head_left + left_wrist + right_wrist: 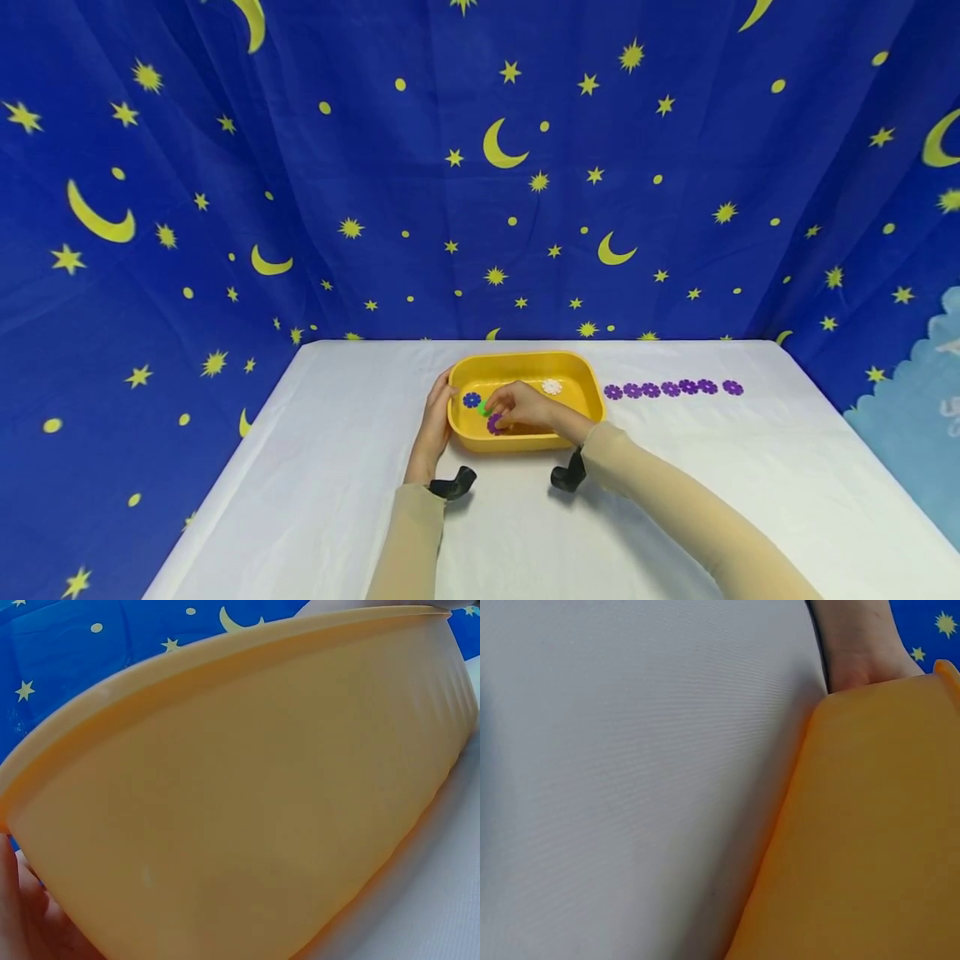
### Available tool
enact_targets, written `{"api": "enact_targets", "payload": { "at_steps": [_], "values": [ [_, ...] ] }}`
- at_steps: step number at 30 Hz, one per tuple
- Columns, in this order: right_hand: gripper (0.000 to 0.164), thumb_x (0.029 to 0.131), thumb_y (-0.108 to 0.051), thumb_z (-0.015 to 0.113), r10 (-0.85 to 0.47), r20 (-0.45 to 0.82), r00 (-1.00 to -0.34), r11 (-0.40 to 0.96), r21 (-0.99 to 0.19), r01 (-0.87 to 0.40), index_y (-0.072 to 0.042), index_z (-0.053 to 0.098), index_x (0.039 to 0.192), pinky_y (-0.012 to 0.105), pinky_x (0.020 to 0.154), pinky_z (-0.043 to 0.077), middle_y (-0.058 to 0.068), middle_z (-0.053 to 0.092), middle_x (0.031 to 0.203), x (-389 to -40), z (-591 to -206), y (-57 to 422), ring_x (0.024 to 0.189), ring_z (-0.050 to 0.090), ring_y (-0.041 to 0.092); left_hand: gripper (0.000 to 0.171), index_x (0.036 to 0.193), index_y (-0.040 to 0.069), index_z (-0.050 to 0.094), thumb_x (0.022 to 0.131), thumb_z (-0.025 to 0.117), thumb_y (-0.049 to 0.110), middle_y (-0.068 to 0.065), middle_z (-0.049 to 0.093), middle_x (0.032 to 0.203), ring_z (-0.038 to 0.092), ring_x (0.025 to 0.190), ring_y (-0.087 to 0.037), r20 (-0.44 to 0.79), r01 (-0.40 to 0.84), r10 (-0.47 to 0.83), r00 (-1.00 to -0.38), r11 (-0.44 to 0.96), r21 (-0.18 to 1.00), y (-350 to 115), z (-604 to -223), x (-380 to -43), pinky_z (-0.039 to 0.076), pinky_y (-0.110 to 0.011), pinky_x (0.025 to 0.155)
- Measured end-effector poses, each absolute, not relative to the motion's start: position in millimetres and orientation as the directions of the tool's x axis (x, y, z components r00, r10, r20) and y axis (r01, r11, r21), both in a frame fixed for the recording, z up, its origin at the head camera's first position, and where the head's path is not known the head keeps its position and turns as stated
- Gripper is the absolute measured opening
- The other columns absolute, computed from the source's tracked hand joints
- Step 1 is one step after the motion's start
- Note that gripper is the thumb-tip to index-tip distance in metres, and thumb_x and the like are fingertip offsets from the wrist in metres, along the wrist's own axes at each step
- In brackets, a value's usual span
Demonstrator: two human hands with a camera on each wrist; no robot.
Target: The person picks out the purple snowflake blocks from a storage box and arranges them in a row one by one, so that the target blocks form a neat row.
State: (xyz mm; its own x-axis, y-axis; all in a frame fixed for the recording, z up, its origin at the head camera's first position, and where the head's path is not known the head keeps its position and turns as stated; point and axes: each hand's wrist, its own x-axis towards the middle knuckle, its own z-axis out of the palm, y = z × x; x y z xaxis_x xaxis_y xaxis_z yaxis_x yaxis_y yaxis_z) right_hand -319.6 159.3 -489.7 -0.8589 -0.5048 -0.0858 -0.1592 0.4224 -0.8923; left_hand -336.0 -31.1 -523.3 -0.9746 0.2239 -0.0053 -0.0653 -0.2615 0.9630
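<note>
A yellow plastic basin [525, 445] stands on the white table. My left hand [434, 421] grips its left end, thumb over the rim and the other fingers along the outer wall. My right hand [522, 406] reaches down inside the basin and pinches a purple flower-shaped disc [494, 425] between thumb and fingers. Just beside those fingertips lies a green disc [484, 409], partly covered by the hand. A blue flower disc [471, 400] lies near the left wall and a white one [552, 387] toward the back. The basin's outer wall [247, 787] fills the left wrist view.
To the right of the basin, several purple flower discs [670, 389] form a row on the white tablecloth [750, 467], the last one spaced a little apart. A blue curtain [420, 192] with yellow moons and stars hangs behind and at the sides.
</note>
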Motion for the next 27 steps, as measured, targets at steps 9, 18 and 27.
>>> {"api": "enact_targets", "payload": {
  "at_steps": [9,18,27],
  "values": [
    [0.047,0.080,0.003,0.067,-0.321,-0.030,-0.947,0.309,-0.948,-0.075,0.010,0.054,0.124,0.025,0.074,0.057,0.027,0.068,0.106,-318.7,-485.9,164.4,0.082,0.071,0.018,0.056,0.146,0.007,0.033,0.090,0.035,0.009,-0.011,0.031,0.154,0.029,0.142,-0.028,0.003,-0.066,0.241,-0.971,-0.278,0.958,-31.7,-525.0,-337.2,0.021,-0.042,0.120],
    [0.053,0.079,0.006,0.067,-0.098,0.023,-0.995,0.263,-0.964,-0.048,0.004,0.053,0.130,0.023,0.073,0.058,0.027,0.067,0.111,-309.7,-477.8,180.0,0.089,0.070,0.021,0.055,0.145,0.009,0.036,0.090,0.036,0.009,-0.010,0.034,0.153,0.031,0.141,-0.027,0.001,-0.064,0.232,-0.973,-0.272,0.960,-30.8,-526.2,-333.8,0.022,-0.042,0.120],
    [0.058,0.081,0.009,0.063,0.008,0.027,-1.000,0.163,-0.986,-0.025,0.004,0.046,0.137,0.034,0.077,0.058,0.026,0.067,0.111,-305.2,-467.8,214.3,0.079,0.070,0.006,0.054,0.144,0.008,0.037,0.091,0.036,0.009,-0.010,0.035,0.152,0.031,0.140,-0.026,0.000,-0.061,0.224,-0.975,-0.266,0.962,-33.0,-525.7,-336.2,0.022,-0.042,0.120]
  ]
}}
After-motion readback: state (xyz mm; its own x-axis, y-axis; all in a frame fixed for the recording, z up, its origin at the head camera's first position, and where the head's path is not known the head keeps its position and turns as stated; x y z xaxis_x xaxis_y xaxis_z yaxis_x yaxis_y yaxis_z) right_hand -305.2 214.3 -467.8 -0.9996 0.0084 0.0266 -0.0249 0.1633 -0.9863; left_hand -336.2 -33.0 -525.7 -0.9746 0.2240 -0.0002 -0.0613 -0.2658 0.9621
